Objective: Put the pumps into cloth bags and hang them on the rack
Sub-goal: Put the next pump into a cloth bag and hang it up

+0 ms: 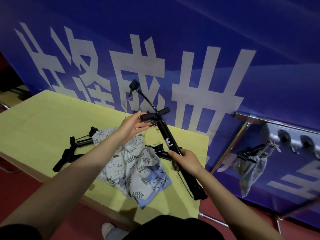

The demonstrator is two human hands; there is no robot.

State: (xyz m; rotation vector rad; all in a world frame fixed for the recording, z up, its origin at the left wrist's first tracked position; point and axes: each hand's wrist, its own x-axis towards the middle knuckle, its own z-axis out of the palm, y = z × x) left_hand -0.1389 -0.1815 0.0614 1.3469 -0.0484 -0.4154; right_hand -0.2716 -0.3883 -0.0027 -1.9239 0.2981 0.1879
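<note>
I hold a black pump [166, 135] slanted above the yellow table [43, 122]. My right hand [186, 161] grips its barrel near the lower end. My left hand [134, 126] holds the T-handle at the top, fingers partly spread. The pump's hose [147, 99] curls up behind the handle. Patterned cloth bags [136, 167] lie in a heap on the table under my arms. Two more black pumps [69, 156] lie left of the heap, and another pump [158, 149] peeks out behind it. On the rack [294, 134] at right hangs a bagged pump [251, 161].
A blue banner [190, 49] with large white characters stands right behind the table. The rack's metal legs [230, 148] reach the red floor [20, 184] at right. My shoe [110, 231] shows at the bottom near the table's front edge.
</note>
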